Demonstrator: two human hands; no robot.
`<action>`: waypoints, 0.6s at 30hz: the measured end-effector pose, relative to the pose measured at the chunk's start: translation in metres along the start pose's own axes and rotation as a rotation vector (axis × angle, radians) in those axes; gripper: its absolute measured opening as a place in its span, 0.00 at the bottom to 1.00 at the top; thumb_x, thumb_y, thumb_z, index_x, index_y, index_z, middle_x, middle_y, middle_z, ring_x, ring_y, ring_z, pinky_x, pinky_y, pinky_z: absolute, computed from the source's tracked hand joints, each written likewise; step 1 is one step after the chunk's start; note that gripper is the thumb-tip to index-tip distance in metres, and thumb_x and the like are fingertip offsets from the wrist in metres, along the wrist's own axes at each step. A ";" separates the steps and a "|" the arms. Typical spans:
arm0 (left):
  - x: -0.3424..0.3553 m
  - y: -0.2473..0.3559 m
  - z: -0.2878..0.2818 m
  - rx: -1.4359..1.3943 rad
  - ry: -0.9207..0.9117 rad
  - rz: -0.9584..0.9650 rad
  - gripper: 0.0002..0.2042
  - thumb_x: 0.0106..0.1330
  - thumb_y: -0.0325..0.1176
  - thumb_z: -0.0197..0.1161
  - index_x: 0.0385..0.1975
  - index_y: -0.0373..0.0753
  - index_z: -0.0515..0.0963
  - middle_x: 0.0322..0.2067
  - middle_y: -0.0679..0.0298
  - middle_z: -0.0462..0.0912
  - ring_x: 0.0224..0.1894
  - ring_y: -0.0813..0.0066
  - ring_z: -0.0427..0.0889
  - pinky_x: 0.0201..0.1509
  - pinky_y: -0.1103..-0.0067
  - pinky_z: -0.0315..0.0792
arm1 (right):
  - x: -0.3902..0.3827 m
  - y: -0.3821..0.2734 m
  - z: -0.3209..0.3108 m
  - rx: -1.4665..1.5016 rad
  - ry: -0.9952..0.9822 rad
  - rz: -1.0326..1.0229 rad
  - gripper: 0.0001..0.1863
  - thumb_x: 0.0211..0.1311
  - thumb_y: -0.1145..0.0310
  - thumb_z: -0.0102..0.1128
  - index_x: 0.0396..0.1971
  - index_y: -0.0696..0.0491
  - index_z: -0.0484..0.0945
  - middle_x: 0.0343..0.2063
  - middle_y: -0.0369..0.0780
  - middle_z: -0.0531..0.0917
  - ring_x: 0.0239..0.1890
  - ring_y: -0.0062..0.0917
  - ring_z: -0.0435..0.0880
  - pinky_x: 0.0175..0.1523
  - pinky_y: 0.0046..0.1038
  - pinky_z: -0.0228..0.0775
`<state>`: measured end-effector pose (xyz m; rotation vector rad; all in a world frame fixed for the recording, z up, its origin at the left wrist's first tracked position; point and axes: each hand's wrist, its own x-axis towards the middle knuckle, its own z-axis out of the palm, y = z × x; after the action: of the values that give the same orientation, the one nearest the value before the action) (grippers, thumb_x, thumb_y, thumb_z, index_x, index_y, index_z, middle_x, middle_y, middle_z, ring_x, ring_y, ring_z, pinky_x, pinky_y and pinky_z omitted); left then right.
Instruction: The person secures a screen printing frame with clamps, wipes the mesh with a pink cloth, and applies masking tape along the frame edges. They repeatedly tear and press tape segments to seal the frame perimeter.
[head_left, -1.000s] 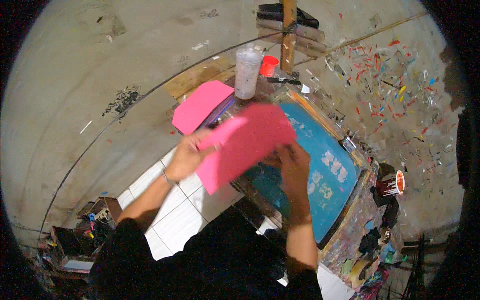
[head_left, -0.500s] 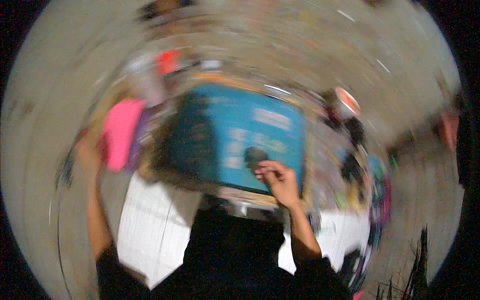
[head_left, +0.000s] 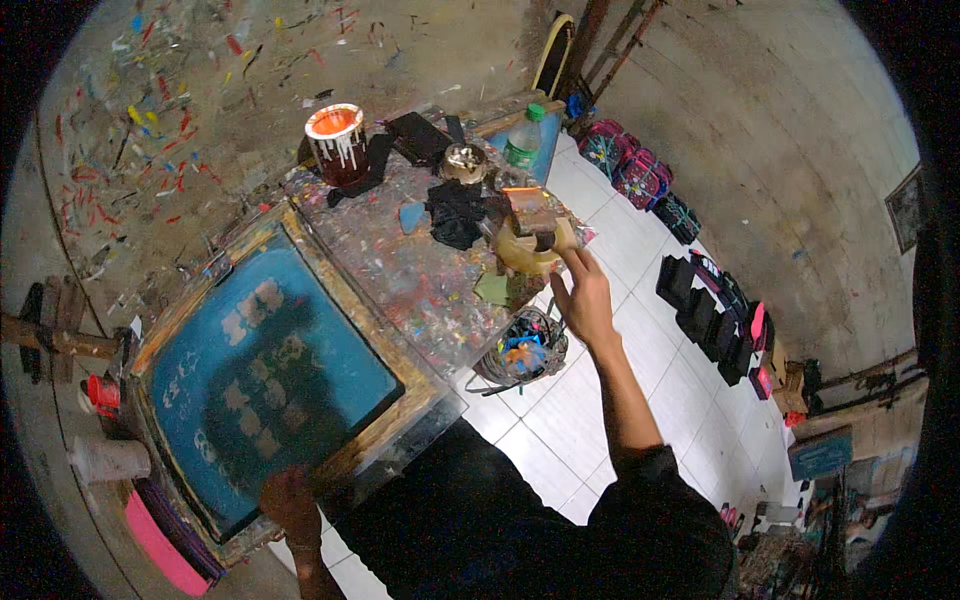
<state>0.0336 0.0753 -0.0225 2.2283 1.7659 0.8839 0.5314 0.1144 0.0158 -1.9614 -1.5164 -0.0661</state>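
Observation:
My right hand (head_left: 585,285) reaches over the table's right corner, index and middle fingers stretched, thumb apart, fingertips at a tan-handled scraper (head_left: 540,220) beside a roll of translucent tape (head_left: 512,250). My left hand (head_left: 290,500) is in shadow at the lower edge of a blue screen-printing frame (head_left: 260,345); its fingers are too dark to read. Pink and purple sheets (head_left: 160,540) lie stacked left of the frame. Black cloth (head_left: 455,215) and a green scrap (head_left: 492,290) lie near my right hand.
Paint-spattered tabletop (head_left: 380,270) carries a dripping paint can (head_left: 338,150), metal tin (head_left: 462,162) and green-capped bottle (head_left: 523,135). A grey cup (head_left: 110,460) stands left. A wire basket (head_left: 522,355), colourful bags (head_left: 640,175) and several black pieces (head_left: 705,315) are farther right on tiled floor.
My view has swung rightward. The pink sheet is out of my hands. My right hand has moved up to the tools at the table's right corner; my left is at the frame's edge.

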 end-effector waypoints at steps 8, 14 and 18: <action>0.006 0.015 0.021 -0.026 -0.098 -0.036 0.10 0.65 0.35 0.57 0.33 0.34 0.79 0.26 0.53 0.79 0.29 0.55 0.78 0.34 0.66 0.72 | 0.078 0.045 0.023 -0.218 -0.132 -0.232 0.28 0.43 0.77 0.60 0.51 0.54 0.73 0.55 0.48 0.72 0.57 0.45 0.70 0.63 0.40 0.63; -0.004 0.015 0.013 -0.013 -0.082 -0.145 0.08 0.63 0.32 0.59 0.35 0.34 0.79 0.28 0.53 0.80 0.30 0.55 0.78 0.34 0.66 0.72 | 0.084 0.068 0.047 -0.268 -0.053 -0.307 0.25 0.46 0.78 0.60 0.49 0.55 0.75 0.51 0.47 0.76 0.53 0.44 0.74 0.59 0.39 0.66; -0.004 0.006 0.019 -0.042 -0.032 -0.103 0.07 0.59 0.30 0.63 0.34 0.33 0.79 0.28 0.52 0.79 0.30 0.53 0.77 0.36 0.66 0.72 | 0.084 0.068 0.052 -0.237 -0.085 -0.265 0.26 0.47 0.78 0.60 0.51 0.53 0.74 0.51 0.46 0.76 0.53 0.42 0.74 0.56 0.36 0.69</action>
<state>0.0484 0.0745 -0.0363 2.0933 1.8117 0.8512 0.6014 0.2040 -0.0218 -1.9498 -1.8918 -0.2907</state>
